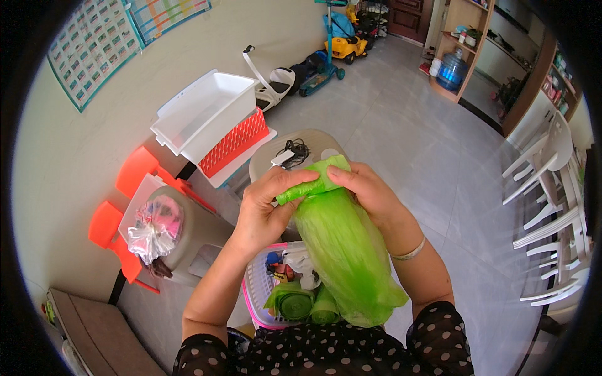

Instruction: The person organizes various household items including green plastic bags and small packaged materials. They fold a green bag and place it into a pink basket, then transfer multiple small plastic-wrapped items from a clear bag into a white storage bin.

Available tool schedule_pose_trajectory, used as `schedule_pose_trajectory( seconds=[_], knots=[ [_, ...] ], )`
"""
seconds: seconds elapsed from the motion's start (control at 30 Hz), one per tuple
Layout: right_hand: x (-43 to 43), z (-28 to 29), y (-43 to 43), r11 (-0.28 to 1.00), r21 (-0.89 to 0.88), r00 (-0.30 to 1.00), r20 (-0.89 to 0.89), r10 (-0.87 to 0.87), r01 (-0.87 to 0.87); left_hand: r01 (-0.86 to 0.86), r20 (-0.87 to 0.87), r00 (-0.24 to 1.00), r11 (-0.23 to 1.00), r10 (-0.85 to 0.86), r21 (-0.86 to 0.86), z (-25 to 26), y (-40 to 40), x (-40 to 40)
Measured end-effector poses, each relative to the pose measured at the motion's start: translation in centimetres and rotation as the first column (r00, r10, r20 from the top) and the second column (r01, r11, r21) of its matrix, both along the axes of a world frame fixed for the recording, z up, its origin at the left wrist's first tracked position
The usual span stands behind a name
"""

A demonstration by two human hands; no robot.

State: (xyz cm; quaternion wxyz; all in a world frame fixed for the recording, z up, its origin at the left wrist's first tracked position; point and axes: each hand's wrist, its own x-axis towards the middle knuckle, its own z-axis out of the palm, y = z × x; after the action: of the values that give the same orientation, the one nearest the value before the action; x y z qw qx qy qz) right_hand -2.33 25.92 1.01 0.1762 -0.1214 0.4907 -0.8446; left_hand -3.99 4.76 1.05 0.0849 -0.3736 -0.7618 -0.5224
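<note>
My left hand (268, 202) grips the left end of a rolled part of a green plastic bag (345, 254), with thumb and fingers around it. At the right end of the roll, my right hand (371, 190) pinches the green film under its thumb. The loose, crumpled length of the bag hangs from between my hands toward my body. Below it stands a white plastic basket with a pink rim (251, 301). Inside are rolls of green plastic bags (296, 303), a white plastic bag (301, 265) and small toy-like items. The bag covers part of the basket.
A beige stool (268, 150) holds a black cable (296, 152) and a white device. To the left are a white plastic bin (211, 113), orange chairs (141, 174) and a tied clear bag (157, 228) on another stool. White chairs (555, 155) line the right side.
</note>
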Motion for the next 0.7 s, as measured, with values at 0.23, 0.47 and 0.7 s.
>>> schedule_pose_trajectory(
  seconds=[0.23,0.47,0.7],
  knots=[
    [0.2,0.0,-0.4,0.996,-0.086,0.996,-0.082,-0.039,0.032,-0.001,0.561,0.793,0.921,-0.236,0.389,0.0,1.0,0.9],
    [-0.2,-1.1,-0.6,0.994,0.023,0.968,-0.232,-0.099,0.107,-0.110,0.681,0.628,0.822,-0.377,0.558,-1.2,2.1,1.4],
    [-0.8,-1.3,-0.5,0.966,0.180,0.891,-0.447,-0.086,0.184,-0.250,0.730,0.588,0.781,-0.347,0.573,-1.3,2.4,1.4]
  ],
)
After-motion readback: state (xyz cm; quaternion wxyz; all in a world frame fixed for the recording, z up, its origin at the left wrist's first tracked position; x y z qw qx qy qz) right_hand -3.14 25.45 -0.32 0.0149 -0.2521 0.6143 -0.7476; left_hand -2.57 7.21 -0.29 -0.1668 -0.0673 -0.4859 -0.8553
